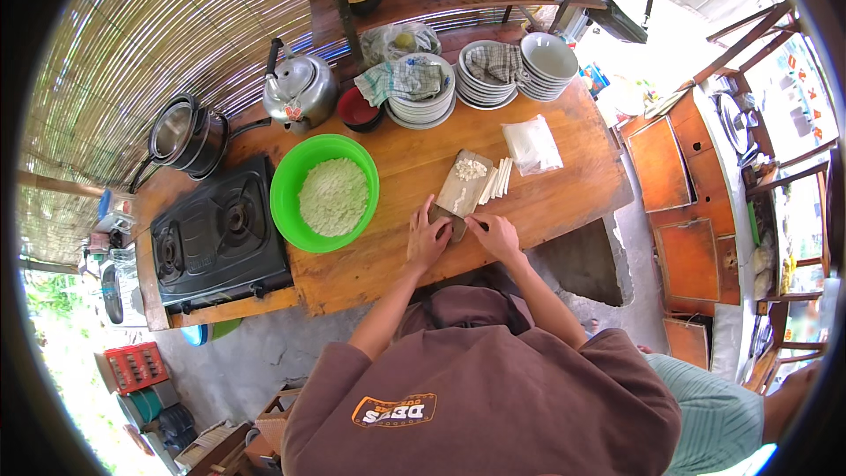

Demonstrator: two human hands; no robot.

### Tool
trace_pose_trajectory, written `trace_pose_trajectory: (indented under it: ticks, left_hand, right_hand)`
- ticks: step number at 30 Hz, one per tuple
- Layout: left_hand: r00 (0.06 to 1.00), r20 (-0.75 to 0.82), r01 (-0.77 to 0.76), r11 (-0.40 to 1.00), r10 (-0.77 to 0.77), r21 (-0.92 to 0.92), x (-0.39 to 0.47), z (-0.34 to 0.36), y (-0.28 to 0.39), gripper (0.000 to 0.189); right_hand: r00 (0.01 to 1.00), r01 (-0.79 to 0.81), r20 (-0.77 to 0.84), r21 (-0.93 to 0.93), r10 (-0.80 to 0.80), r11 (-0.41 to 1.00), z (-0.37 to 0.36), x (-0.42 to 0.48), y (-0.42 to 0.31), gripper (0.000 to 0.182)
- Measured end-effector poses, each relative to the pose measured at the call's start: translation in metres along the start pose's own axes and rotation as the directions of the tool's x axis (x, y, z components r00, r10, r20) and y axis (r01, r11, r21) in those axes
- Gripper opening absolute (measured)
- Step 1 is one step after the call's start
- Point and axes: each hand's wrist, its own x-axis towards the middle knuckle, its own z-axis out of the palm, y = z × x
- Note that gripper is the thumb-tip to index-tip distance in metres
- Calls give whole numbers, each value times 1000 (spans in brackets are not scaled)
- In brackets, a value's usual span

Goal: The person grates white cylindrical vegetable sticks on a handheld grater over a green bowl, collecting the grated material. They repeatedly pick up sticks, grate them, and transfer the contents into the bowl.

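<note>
A small wooden cutting board [457, 193] lies near the table's front edge. On its far end sits a heap of chopped pale pieces [470, 170], with a short line of cut bits nearer my hands. My left hand [428, 238] is at the board's near left side, thumb and fingers curved around its near end. At the near right side is my right hand [494, 236], fingertips drawn together. A thin greyish edge, perhaps a knife blade, spans between the hands; who grips it is unclear. Several pale sticks [497, 180] lie right of the board.
Left of the board stands a green bowl [279, 221] of whitish crumbly food, beside a black gas stove [211, 238]. A clear plastic packet [533, 145] lies to the right. Stacked dishes [423, 109], a kettle [301, 89] and pots [188, 135] line the back. Another person's leg [707, 403] is at right.
</note>
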Motion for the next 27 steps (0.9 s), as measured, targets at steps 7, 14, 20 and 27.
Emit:
trace_pose_trajectory:
  ticks: [7,14,20,27]
  left_hand:
    - [998,-51,32,999,-32,-7,-2,3,3,16]
    - [991,-107,75,997,-76,-13,-4,10,11,18]
    - [993,-53,115,986,-109,122,-15,17,31,47]
    - [976,-91,206,972,-196,117,-3,27,33,50]
  right_hand:
    - [1000,-6,-12,8,6,1000,-4,-14,2,38]
    - [999,-40,-2,-31,40,999,6,-11,1,38]
    - [1000,-21,5,91,21,996,-2,-8,5,38]
    - [997,14,78,122,-24,992,-27,14,18,39]
